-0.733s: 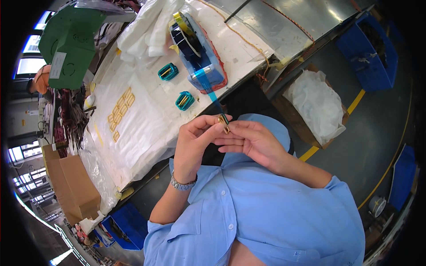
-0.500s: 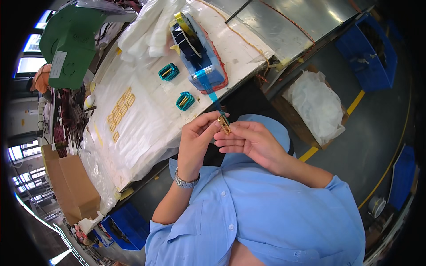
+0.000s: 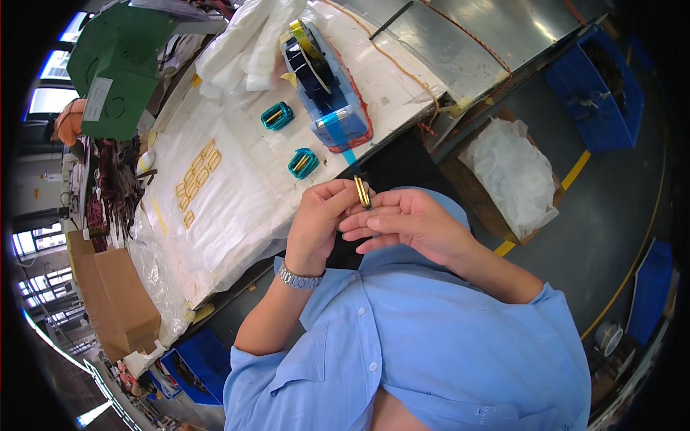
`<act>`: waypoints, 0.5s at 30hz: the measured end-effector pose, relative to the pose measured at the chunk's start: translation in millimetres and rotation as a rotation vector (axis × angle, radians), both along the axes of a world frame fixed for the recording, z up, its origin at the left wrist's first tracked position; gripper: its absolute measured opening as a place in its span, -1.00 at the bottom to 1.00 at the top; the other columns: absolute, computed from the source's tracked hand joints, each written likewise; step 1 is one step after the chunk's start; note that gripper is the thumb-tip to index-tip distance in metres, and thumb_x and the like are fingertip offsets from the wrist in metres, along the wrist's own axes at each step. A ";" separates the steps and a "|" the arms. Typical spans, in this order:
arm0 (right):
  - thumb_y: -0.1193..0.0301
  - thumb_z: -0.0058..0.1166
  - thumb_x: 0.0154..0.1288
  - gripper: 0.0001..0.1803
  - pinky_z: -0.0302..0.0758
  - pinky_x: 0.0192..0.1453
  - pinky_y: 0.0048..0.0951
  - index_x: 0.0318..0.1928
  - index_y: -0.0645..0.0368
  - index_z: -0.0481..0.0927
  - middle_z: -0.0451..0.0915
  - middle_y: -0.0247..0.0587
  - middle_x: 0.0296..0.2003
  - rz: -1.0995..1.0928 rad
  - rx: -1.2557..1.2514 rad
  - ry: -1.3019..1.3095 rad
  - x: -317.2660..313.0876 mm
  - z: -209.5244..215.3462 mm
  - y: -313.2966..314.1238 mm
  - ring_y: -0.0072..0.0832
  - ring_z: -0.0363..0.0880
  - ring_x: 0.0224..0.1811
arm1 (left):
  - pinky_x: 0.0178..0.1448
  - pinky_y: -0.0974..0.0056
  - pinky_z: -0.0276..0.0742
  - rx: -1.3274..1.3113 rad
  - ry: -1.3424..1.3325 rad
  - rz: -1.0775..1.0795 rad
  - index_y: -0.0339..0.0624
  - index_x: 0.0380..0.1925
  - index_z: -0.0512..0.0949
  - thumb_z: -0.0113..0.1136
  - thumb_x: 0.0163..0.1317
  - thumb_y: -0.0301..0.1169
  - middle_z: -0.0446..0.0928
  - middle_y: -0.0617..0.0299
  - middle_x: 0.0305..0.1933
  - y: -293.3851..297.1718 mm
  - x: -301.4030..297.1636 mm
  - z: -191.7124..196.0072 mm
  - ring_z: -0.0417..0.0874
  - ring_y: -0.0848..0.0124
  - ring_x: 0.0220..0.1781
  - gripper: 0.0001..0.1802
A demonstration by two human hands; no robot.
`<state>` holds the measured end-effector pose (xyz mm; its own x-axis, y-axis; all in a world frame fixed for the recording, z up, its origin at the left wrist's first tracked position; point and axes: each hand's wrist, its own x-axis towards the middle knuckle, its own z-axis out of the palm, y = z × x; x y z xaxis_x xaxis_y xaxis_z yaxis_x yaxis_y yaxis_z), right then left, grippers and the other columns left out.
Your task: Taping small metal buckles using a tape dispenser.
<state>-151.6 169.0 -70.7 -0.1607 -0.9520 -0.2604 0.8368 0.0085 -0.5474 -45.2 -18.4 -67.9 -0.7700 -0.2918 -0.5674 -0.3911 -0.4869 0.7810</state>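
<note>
A gold metal buckle-like piece [image 3: 361, 192] stands at the fingertips of both hands, just off the table's near edge. My left hand [image 3: 315, 219], with a metal watch on the wrist, pinches it from the left. The fingers of my right hand [image 3: 417, 224] close in at its lower end, partly hiding it. A strip of blue tape [image 3: 349, 156] runs down to the piece from a blue tape dispenser [image 3: 332, 93]. Left of the dispenser lie two gold pieces wrapped in blue tape, a far bundle [image 3: 277, 116] and a near bundle [image 3: 303, 164].
Several bare gold pieces [image 3: 199, 176] lie in rows on white sheeting on the table [image 3: 392, 118]. A carton with clear plastic [image 3: 510, 176] stands on the floor at right, near a blue bin [image 3: 600, 90]. A brown carton [image 3: 122, 298] is at left.
The gold piece has turned more upright and slimmer to view. My right hand has shifted lower on it, with its thumb drawn back; the tape still reaches down to the piece.
</note>
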 end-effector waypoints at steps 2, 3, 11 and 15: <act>0.40 0.17 0.66 -0.62 0.83 0.20 -0.23 0.28 0.45 0.62 0.79 0.14 0.13 0.031 0.119 0.110 -3.1 2.8 -3.0 -0.21 0.86 0.15 | -0.26 0.44 0.47 -0.010 -0.024 -0.051 -0.34 -0.19 0.77 0.29 0.49 -0.40 0.63 0.36 -0.38 -3.2 -2.8 -0.1 0.54 0.61 -0.39 -0.80; 0.40 0.17 0.66 -0.62 0.83 0.20 -0.23 0.28 0.45 0.62 0.79 0.14 0.13 0.034 0.116 0.111 -3.9 2.2 -4.0 -0.21 0.86 0.15 | -0.26 0.44 0.47 -0.012 -0.024 -0.048 -0.34 -0.19 0.77 0.29 0.49 -0.40 0.63 0.36 -0.38 -3.7 -4.3 1.0 0.54 0.61 -0.39 -0.80; 0.42 0.37 0.53 -0.77 0.75 -0.09 -0.51 0.04 0.32 0.70 0.85 -0.15 -0.17 0.081 0.358 0.767 -22.0 -0.6 -10.9 -0.55 0.85 -0.14 | -0.27 0.38 0.47 0.155 -0.112 -0.028 -0.19 -0.41 0.61 0.23 0.46 -0.42 0.51 0.38 -0.44 -11.3 -12.2 1.9 0.50 0.55 -0.42 -0.79; 0.47 0.44 0.45 -0.61 0.71 0.05 -0.51 0.19 0.34 0.66 0.83 -0.16 -0.10 -0.081 0.390 1.026 -22.0 5.8 -17.7 -0.57 0.81 -0.05 | -0.27 0.37 0.47 0.210 -0.128 -0.012 -0.19 -0.42 0.62 0.22 0.47 -0.42 0.51 0.38 -0.43 -16.7 -13.7 1.5 0.49 0.54 -0.42 -0.79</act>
<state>-173.6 151.3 -64.9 -0.5307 -0.8106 -0.2476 -0.0090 0.2975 -0.9547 -58.9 -35.1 -66.4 -0.6909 -0.1482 -0.7076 -0.4868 -0.6282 0.6069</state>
